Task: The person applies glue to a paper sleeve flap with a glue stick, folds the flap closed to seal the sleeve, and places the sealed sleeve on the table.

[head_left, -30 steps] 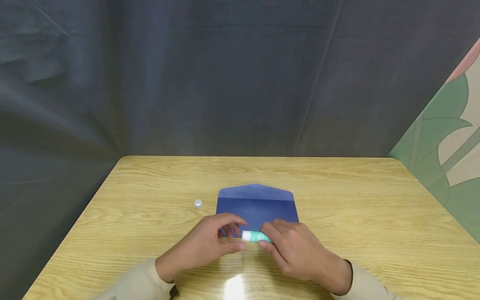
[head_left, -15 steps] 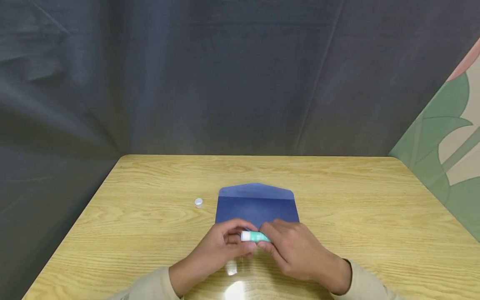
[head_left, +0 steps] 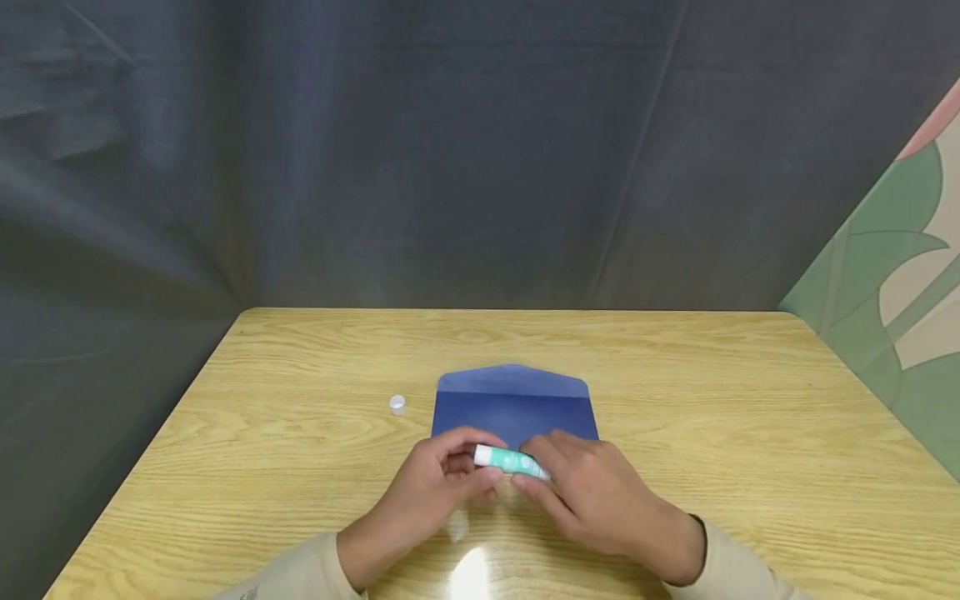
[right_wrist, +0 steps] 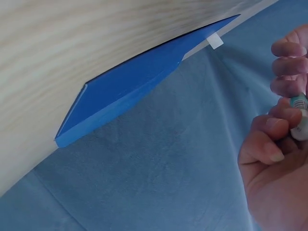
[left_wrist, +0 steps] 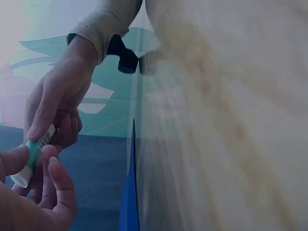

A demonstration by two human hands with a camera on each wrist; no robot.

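Between my two hands is a small glue stick [head_left: 510, 461], green with white ends, held above the table and lying almost level. My left hand [head_left: 437, 473] pinches its white left end between thumb and fingers. The other end is in the grip of my right hand [head_left: 592, 492], which partly hides it. Just beyond the hands, a blue envelope [head_left: 513, 417] lies flat with its flap unfolded to the far side; the hands cover its near edge. A small white cap [head_left: 397, 405] stands on the table left of the envelope.
The wood-grain table [head_left: 712, 400] reaches back to a dark curtain [head_left: 450, 167]. On the right hangs a cloth [head_left: 892, 275] with a leaf pattern. Light reflects off the tabletop near its front.
My left hand has moved right and closed its fingers on the glue stick's white end. The stick has risen slightly and tilted, its left end higher. Envelope and cap stay put.
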